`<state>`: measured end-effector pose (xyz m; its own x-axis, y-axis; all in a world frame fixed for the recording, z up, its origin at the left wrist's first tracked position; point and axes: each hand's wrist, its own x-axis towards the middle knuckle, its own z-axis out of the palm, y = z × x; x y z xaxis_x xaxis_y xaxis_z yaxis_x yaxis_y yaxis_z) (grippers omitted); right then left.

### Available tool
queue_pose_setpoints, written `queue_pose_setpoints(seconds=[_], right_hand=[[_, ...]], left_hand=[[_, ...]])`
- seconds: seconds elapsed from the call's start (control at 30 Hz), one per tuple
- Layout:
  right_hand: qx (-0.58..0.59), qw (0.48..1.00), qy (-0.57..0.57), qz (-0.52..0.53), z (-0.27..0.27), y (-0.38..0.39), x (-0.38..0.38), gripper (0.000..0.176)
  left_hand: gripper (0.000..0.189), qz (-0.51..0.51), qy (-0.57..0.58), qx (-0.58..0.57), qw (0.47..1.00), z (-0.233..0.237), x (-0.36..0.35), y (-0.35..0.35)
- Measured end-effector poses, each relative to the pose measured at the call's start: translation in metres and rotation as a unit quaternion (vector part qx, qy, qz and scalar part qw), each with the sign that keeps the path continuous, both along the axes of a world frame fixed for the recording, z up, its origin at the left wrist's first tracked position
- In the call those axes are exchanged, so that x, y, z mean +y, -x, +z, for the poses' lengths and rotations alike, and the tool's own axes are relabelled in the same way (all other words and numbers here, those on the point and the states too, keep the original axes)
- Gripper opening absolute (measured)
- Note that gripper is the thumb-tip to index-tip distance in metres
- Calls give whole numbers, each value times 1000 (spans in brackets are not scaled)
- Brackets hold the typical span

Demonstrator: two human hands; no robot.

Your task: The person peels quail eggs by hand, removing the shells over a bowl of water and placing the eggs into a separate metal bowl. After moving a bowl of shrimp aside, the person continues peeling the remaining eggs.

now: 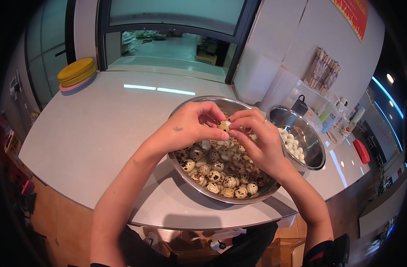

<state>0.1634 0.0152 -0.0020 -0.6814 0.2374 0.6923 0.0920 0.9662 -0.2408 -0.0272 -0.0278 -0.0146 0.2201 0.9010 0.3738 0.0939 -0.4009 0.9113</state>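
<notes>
Between my fingertips is a quail egg (224,126), partly peeled, with white showing at its upper right and speckled shell elsewhere. My left hand (192,124) pinches it from the left with thumb and fingers. From the right, my right hand (255,135) has its thumb and fingertips closed against the egg's edge. Both hands are over a large steel bowl (232,201) full of speckled quail eggs (214,175), with loose shell bits among them. A smaller steel bowl (316,147) holding peeled white eggs (293,144) stands to the right, partly hidden behind my right hand.
Stacked yellow, pink and blue round items (76,75) sit at the table's far left. Behind the large bowl is a window opening (168,49). On the right stand wrapped bundles (322,69), a black box (300,106), bottles (331,118) and a red object (361,151).
</notes>
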Motion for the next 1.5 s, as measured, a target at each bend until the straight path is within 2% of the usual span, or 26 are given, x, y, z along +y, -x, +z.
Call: queue_pose_setpoints(seconds=[0.2,0.4,0.57,0.7,0.93,1.03,1.3,1.43,1.5], right_hand=[[-24,1000,3,-4,0,3,-2,13],[-40,999,4,26,-4,4,0,13],[-33,999,-29,24,-3,1,-3,12],[28,997,-70,-20,0,-2,-2,13],[-7,996,-90,10,0,-3,0,16],[-10,998,-56,16,1,3,-3,19],[-30,993,-115,16,-5,4,4,25],[-30,995,-96,-9,-7,1,5,19],[29,999,-19,-39,-5,0,4,14]], left_hand=[[25,15,-17,11,1000,1,-2,0],[22,-22,21,-2,1000,2,1,3],[21,-71,100,-125,985,2,0,5],[26,-83,88,-115,986,0,3,4],[30,-90,72,-89,989,1,1,4],[28,-80,72,-76,991,2,0,4],[27,-80,96,-79,989,1,1,5],[27,-75,91,-129,985,0,1,2],[28,-71,79,-127,986,1,0,2]])
